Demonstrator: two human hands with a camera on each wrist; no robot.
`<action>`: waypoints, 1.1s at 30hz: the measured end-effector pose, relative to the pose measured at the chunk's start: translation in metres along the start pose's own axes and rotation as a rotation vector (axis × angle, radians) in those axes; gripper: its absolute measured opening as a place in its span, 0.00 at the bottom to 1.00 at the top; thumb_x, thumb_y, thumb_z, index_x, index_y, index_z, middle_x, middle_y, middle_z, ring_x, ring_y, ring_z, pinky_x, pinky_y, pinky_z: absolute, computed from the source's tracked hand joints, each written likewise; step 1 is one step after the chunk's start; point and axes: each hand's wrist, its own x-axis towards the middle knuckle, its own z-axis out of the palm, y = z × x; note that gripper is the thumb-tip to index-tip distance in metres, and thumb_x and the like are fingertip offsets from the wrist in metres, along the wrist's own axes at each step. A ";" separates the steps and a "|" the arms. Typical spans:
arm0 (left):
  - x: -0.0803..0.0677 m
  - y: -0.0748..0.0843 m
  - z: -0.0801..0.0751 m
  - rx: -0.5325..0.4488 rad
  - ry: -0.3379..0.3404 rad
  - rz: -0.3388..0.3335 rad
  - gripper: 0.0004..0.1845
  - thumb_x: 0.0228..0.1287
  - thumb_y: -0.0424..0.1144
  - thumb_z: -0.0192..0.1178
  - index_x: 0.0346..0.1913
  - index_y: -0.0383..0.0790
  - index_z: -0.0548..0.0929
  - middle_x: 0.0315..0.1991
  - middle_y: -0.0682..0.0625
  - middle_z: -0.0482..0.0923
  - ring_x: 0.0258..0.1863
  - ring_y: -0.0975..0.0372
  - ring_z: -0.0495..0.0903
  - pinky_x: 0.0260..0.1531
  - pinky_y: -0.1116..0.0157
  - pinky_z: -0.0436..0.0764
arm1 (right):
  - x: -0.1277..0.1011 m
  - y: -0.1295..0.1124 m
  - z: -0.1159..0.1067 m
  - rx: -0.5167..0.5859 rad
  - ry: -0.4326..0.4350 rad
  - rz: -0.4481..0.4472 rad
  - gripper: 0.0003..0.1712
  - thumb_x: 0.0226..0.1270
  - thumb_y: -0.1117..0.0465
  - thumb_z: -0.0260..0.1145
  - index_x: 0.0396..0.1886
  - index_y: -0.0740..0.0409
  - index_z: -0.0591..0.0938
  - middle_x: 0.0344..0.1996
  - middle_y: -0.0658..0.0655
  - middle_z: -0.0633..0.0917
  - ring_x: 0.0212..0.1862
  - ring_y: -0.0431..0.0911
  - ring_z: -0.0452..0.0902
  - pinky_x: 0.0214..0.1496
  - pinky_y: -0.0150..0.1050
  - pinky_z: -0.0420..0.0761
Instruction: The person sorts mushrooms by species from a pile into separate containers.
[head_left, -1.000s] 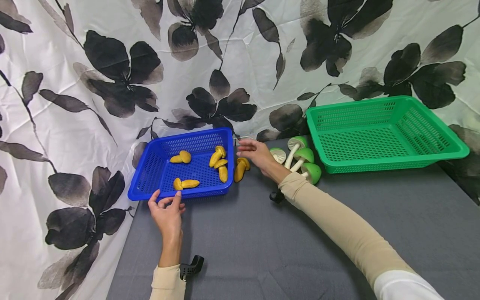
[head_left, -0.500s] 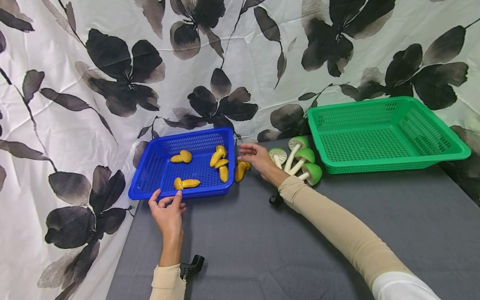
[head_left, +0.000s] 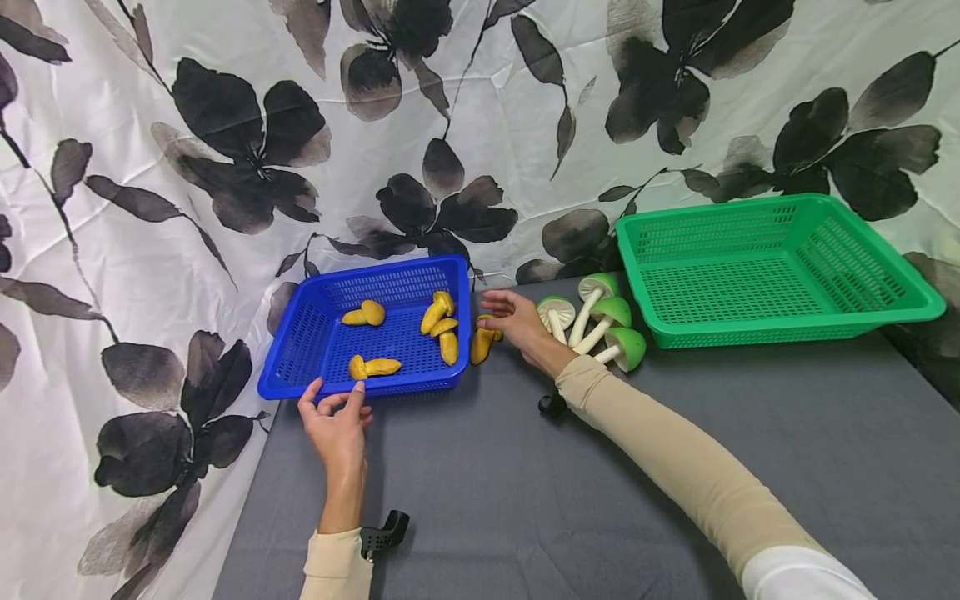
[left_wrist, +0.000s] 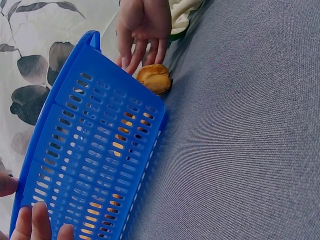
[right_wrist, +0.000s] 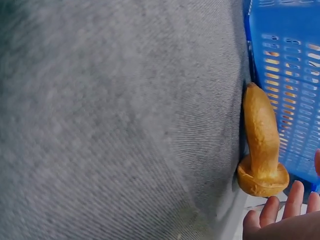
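Note:
My left hand (head_left: 336, 429) is at the near rim of a blue basket (head_left: 281, 358); the thumb lies over the rim, with other fingers curled below it against the outer wall. Inside are several yellow mushrooms (head_left: 375, 367). Another yellow mushroom (head_left: 480, 344) lies on the grey cloth beside the basket's right wall. My right hand (head_left: 520, 323) hovers at its cap end with fingers spread and slightly bent, holding nothing. In the right wrist view this mushroom (right_wrist: 262, 135) shows whole, fingertips close to its cap.
Several green-capped mushrooms (head_left: 611, 312) with white stems lie to the right of my right hand. Behind them, on the right, stands a green basket (head_left: 787, 329). A white cloth with dark flowers (head_left: 442, 208) hangs behind the grey table (head_left: 487, 500).
My right hand has come down slightly and to the right, closer over the loose yellow mushroom, which it now partly covers. The left hand stays at the blue basket's rim.

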 end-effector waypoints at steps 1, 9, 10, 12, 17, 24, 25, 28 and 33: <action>0.000 0.000 0.000 -0.002 0.000 -0.002 0.39 0.63 0.43 0.73 0.71 0.45 0.62 0.40 0.44 0.78 0.24 0.60 0.85 0.28 0.61 0.89 | 0.001 0.001 0.000 -0.004 0.005 0.003 0.34 0.60 0.77 0.72 0.67 0.66 0.75 0.62 0.68 0.80 0.67 0.59 0.73 0.73 0.49 0.71; 0.001 0.001 0.001 0.013 0.003 -0.011 0.40 0.63 0.43 0.73 0.72 0.46 0.62 0.40 0.43 0.78 0.25 0.59 0.85 0.28 0.62 0.89 | 0.004 0.010 0.004 -0.073 0.024 0.064 0.34 0.58 0.80 0.71 0.66 0.65 0.77 0.61 0.64 0.82 0.63 0.56 0.77 0.61 0.47 0.81; 0.000 0.001 0.001 0.014 0.004 -0.011 0.39 0.63 0.43 0.73 0.72 0.46 0.62 0.40 0.43 0.78 0.24 0.60 0.85 0.28 0.62 0.89 | 0.004 0.012 0.005 -0.084 0.024 0.065 0.34 0.58 0.81 0.71 0.66 0.65 0.77 0.61 0.64 0.82 0.63 0.56 0.78 0.59 0.47 0.83; 0.000 0.002 0.001 0.012 0.007 -0.012 0.39 0.63 0.43 0.73 0.71 0.46 0.63 0.40 0.44 0.78 0.24 0.60 0.85 0.28 0.61 0.89 | 0.005 0.014 0.006 -0.117 0.028 0.063 0.34 0.57 0.80 0.71 0.65 0.65 0.77 0.61 0.63 0.82 0.62 0.56 0.78 0.57 0.45 0.84; 0.001 0.002 0.001 0.015 0.004 -0.012 0.40 0.63 0.43 0.73 0.71 0.44 0.62 0.39 0.43 0.78 0.27 0.56 0.87 0.27 0.63 0.89 | 0.006 0.015 0.007 -0.221 0.040 0.089 0.31 0.58 0.78 0.72 0.63 0.63 0.79 0.58 0.63 0.82 0.58 0.55 0.79 0.56 0.42 0.84; 0.001 0.001 0.000 0.022 -0.005 -0.011 0.40 0.63 0.44 0.73 0.72 0.47 0.61 0.40 0.43 0.78 0.27 0.57 0.86 0.28 0.63 0.89 | 0.006 0.012 0.005 -0.294 0.024 0.133 0.26 0.61 0.73 0.74 0.60 0.63 0.81 0.54 0.63 0.84 0.56 0.53 0.80 0.55 0.42 0.84; 0.001 0.000 0.000 0.022 -0.005 -0.011 0.40 0.63 0.44 0.73 0.73 0.47 0.61 0.41 0.43 0.78 0.27 0.57 0.86 0.28 0.63 0.88 | 0.006 0.011 0.005 -0.292 0.022 0.134 0.26 0.61 0.73 0.74 0.60 0.63 0.81 0.54 0.63 0.84 0.56 0.54 0.80 0.55 0.42 0.84; 0.001 -0.001 0.000 0.022 -0.007 -0.011 0.41 0.63 0.44 0.72 0.73 0.46 0.60 0.41 0.43 0.78 0.27 0.57 0.86 0.28 0.64 0.88 | 0.005 0.011 0.003 -0.278 0.016 0.139 0.25 0.61 0.72 0.74 0.60 0.63 0.82 0.54 0.63 0.85 0.56 0.54 0.81 0.55 0.42 0.84; 0.000 -0.001 0.000 0.015 -0.005 -0.011 0.42 0.63 0.43 0.72 0.73 0.44 0.60 0.41 0.42 0.78 0.26 0.58 0.86 0.28 0.64 0.88 | 0.004 0.013 0.002 -0.251 0.011 0.145 0.25 0.63 0.71 0.73 0.61 0.65 0.81 0.53 0.64 0.85 0.55 0.54 0.81 0.56 0.44 0.84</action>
